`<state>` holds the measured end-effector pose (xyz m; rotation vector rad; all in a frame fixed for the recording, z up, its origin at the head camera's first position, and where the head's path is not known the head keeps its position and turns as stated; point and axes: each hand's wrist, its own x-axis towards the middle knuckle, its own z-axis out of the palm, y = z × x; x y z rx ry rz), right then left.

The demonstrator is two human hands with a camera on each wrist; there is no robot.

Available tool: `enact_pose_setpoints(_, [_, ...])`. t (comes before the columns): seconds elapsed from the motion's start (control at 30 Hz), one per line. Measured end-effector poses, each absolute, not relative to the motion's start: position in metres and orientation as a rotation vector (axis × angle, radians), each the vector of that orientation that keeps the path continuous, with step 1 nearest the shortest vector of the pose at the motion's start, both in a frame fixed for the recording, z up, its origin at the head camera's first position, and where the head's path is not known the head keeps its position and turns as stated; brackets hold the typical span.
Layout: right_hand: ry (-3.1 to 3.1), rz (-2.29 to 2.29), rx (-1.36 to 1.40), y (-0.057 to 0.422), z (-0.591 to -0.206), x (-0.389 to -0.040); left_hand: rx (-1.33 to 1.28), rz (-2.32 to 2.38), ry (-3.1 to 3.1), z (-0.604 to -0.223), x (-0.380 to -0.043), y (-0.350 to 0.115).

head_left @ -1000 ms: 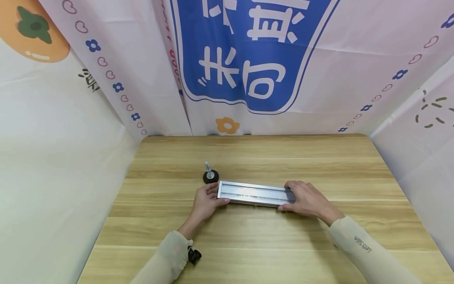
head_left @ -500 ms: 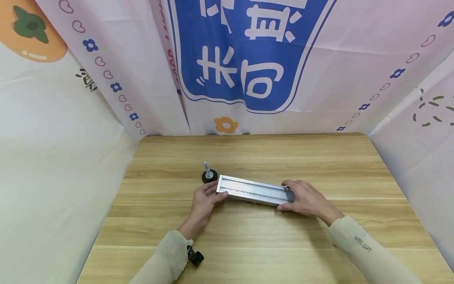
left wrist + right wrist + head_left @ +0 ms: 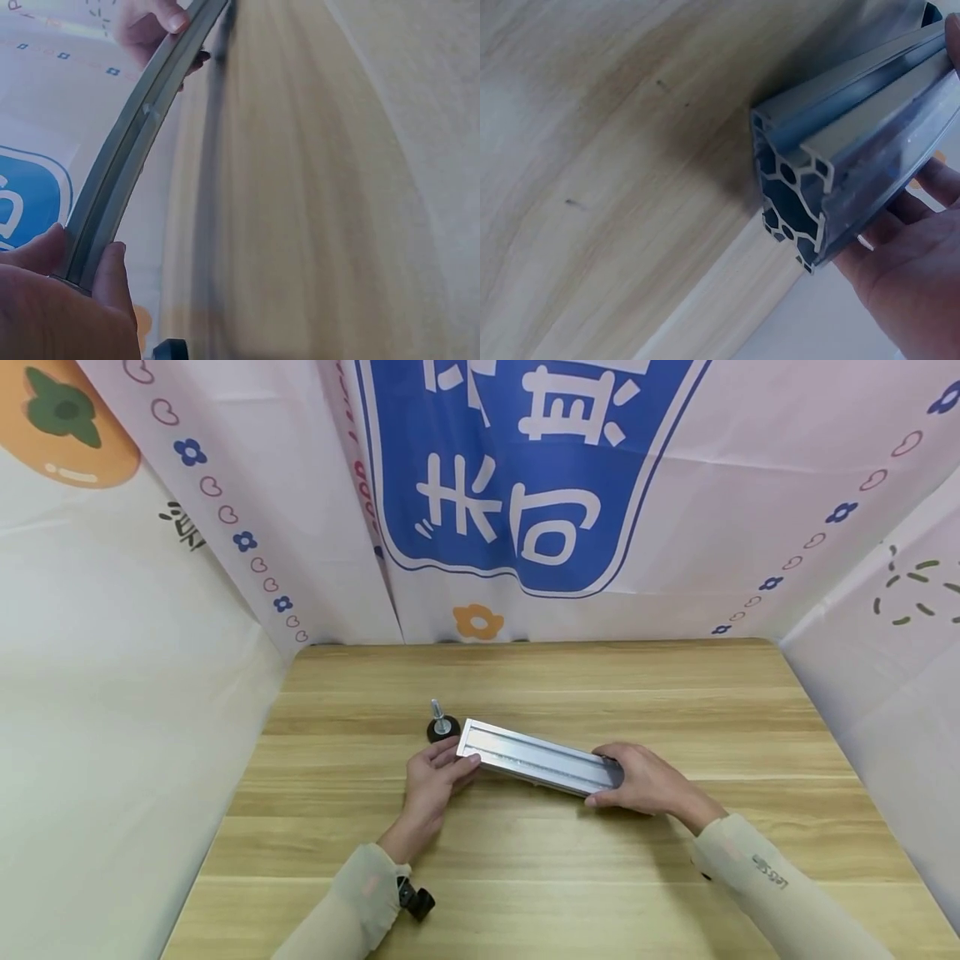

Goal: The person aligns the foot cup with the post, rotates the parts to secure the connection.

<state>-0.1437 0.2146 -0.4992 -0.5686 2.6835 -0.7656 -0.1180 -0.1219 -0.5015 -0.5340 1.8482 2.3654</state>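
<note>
A silver aluminium extrusion profile (image 3: 536,757) with grooves along its length slants across the middle of the table in the head view. My left hand (image 3: 427,792) pinches its left end between thumb and fingers. The right end lies in the grip of my right hand (image 3: 651,783), which covers part of it. Hollow chambers show in the cut end of the profile (image 3: 791,199) in the right wrist view. Just beyond the left hand's fingers, a levelling foot (image 3: 443,727) with a black round base and a threaded metal stud stands stud upward.
The wood-grain table (image 3: 525,877) extends around the hands. A printed white curtain (image 3: 300,510) hangs behind its far edge and along both sides. A black strap-on device (image 3: 417,902) sits at the left wrist.
The profile's left end has shifted upward in the head view along with my left hand, so the profile slants more. My right hand keeps its grip almost in place. The levelling foot stays put.
</note>
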Motion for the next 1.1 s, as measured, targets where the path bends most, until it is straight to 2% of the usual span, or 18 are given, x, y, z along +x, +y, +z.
enact_pose_setpoints(0.47, [2.605, -0.882, -0.564, 0.212, -0.492, -0.14, -0.472, 2.489, 1.832, -0.483, -0.124, -0.12])
enact_pose_setpoints(1.1, [2.606, -1.013, -0.728, 0.208, -0.484, -0.139, -0.388, 2.549, 1.845, -0.462, -0.127, -0.122])
